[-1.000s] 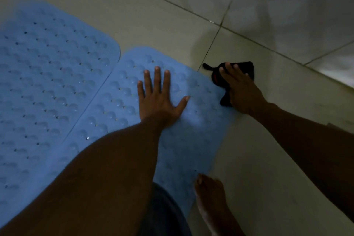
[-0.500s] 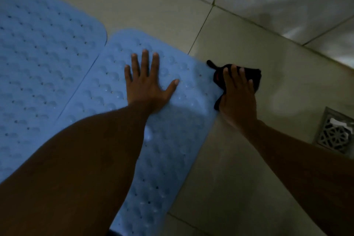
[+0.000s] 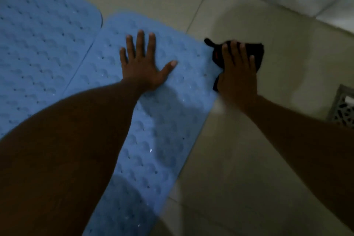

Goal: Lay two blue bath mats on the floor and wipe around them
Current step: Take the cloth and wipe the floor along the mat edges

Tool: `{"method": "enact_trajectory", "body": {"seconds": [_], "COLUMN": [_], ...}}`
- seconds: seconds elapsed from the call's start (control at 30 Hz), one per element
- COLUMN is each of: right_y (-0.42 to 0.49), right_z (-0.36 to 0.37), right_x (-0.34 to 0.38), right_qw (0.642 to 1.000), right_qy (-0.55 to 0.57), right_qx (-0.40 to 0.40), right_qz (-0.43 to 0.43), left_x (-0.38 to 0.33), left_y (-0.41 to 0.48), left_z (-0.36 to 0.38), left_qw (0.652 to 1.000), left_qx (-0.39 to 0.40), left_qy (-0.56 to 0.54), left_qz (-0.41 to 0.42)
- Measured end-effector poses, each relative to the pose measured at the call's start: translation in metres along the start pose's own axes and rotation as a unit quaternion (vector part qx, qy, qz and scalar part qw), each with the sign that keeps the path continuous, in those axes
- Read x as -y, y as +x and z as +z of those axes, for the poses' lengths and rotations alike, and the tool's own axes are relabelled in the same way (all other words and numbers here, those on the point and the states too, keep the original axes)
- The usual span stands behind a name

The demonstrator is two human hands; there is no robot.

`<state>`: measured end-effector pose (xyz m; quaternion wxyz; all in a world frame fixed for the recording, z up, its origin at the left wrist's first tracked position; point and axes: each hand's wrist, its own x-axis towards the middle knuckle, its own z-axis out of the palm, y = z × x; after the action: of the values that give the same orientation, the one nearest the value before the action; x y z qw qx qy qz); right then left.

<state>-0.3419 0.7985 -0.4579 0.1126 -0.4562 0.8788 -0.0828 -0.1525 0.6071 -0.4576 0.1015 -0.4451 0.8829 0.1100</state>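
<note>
A: Two blue mats down on the tile floor, edges side by side. The left mat runs off frame; the right mat lies under your arm. Where is your left hand?

B: Your left hand lies flat on the right mat, fingers spread wide, palm down, gripping nothing.

A: And the right?

B: Your right hand presses a black cloth onto the tile, fingers extended over it. The cloth sits just beside the right mat's edge; whether it overlaps that edge, I cannot tell. A floor drain grate shows at the frame's right edge.
</note>
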Motion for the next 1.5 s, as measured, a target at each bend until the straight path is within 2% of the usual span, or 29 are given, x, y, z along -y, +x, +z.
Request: {"method": "enact_trajectory", "body": {"seconds": [0.13, 0.3, 0.47, 0.8, 0.97, 1.13, 1.3, 1.43, 1.5], "right_y": [-0.005, -0.07, -0.117, -0.239, -0.291, -0.336, -0.364, -0.348, -0.34], "right_z": [-0.004, 0.006, 0.017, 0.056, 0.061, 0.065, 0.067, 0.053, 0.048], "right_x": [0.0, 0.023, 0.045, 0.1, 0.131, 0.148, 0.159, 0.139, 0.127], "right_qw": [0.999, 0.996, 0.995, 0.995, 0.995, 0.996, 0.998, 0.993, 0.991], "right_qy": [0.033, 0.051, 0.052, 0.021, 0.037, 0.035, 0.0, 0.053, 0.028], "right_qx": [0.024, 0.017, -0.019, -0.047, -0.015, -0.011, -0.01, -0.103, -0.117], "right_qz": [0.028, 0.077, 0.083, 0.084, 0.087, 0.079, 0.061, 0.005, -0.057], "left_x": [0.001, 0.005, 0.013, 0.048, 0.067, 0.06, 0.066, 0.069, 0.071], "left_y": [0.001, -0.022, -0.091, -0.23, -0.284, -0.306, -0.343, -0.354, -0.357], "left_z": [-0.004, 0.004, 0.027, 0.068, 0.078, 0.07, 0.076, 0.078, 0.077], "left_qw": [1.0, 0.999, 0.995, 0.994, 0.995, 0.997, 0.996, 0.995, 0.995], "left_qx": [-0.005, 0.001, -0.047, -0.044, -0.018, 0.039, 0.035, 0.038, 0.039], "left_qy": [-0.001, -0.002, 0.001, -0.023, -0.033, -0.035, -0.028, -0.033, -0.036], "left_qz": [0.009, 0.04, 0.082, 0.097, 0.091, 0.061, 0.083, 0.084, 0.084]}}
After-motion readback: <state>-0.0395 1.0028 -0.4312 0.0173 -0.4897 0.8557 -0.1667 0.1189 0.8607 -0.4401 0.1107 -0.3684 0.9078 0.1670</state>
